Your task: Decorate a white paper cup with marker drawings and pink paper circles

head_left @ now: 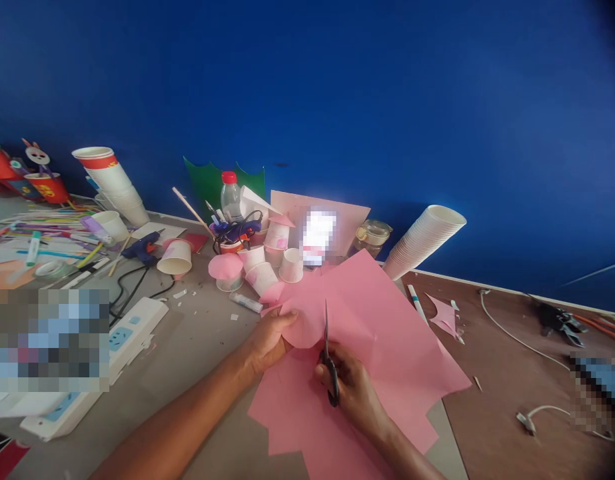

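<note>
A tilted stack of white paper cups (422, 243) lay beyond a clear plastic bottle with a red cap (230, 198). Your left hand (270, 340) closed on a large pink paper sheet (367, 313); your right hand (352, 393) gripped black-handled scissors (331, 380) cutting into it, above a grey tabletop (187, 340) before a blue wall (387, 113).

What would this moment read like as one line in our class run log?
left hand: grips pink paper sheet | right hand: holds black-handled scissors, blades at sheet | nearby: white paper cups
</note>
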{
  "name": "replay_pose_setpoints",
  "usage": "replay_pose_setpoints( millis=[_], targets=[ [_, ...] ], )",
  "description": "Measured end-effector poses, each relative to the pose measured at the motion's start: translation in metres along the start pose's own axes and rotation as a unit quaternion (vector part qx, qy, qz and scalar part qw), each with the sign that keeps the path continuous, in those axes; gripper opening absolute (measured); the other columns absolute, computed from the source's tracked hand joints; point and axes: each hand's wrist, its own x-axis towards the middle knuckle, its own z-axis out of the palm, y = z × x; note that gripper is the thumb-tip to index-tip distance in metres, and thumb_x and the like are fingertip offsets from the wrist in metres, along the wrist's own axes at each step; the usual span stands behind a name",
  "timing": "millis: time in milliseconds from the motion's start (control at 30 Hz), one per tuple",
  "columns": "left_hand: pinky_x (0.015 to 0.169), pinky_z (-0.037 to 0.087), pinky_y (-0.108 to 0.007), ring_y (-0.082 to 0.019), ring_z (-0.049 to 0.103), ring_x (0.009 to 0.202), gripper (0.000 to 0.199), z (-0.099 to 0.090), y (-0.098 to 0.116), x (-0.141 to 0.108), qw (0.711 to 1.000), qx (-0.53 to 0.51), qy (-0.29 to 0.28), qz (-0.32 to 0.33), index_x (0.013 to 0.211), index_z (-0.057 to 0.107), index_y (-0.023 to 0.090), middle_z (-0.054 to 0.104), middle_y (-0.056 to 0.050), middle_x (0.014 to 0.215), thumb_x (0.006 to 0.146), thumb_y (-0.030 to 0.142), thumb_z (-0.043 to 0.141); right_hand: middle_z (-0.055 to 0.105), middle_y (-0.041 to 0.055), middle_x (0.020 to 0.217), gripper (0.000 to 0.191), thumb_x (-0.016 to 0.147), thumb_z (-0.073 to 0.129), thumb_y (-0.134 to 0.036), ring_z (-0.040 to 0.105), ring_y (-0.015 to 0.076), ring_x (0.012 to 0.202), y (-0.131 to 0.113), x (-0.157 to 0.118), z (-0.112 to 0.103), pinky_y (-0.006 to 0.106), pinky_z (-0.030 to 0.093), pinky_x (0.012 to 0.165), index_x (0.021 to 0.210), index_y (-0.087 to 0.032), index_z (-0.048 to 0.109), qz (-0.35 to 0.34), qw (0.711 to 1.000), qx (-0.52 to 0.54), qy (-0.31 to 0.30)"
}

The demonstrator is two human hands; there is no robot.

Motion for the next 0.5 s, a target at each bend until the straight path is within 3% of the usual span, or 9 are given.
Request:
replay_pose_setpoints(
  millis=[500],
  targets=[
    [0.075, 0.049, -0.029, -0.022, 0.067, 0.082, 0.022, -0.0035, 0.0009, 0.0007, 0.999, 0.030, 0.020, 0.001, 0.090, 0.067, 0.012, 0.073, -0.009, 0.086, 0.073, 0.024, 0.071, 0.041, -0.0039, 0.065, 0.020, 0.079, 0.059, -0.036, 0.038, 0.0103, 0.056, 0.0013, 0.0000, -0.0040, 0.022, 0.035, 0.050, 0.080, -0.018, 0.052, -0.030, 0.999, -0.038, 0.001]
  ],
)
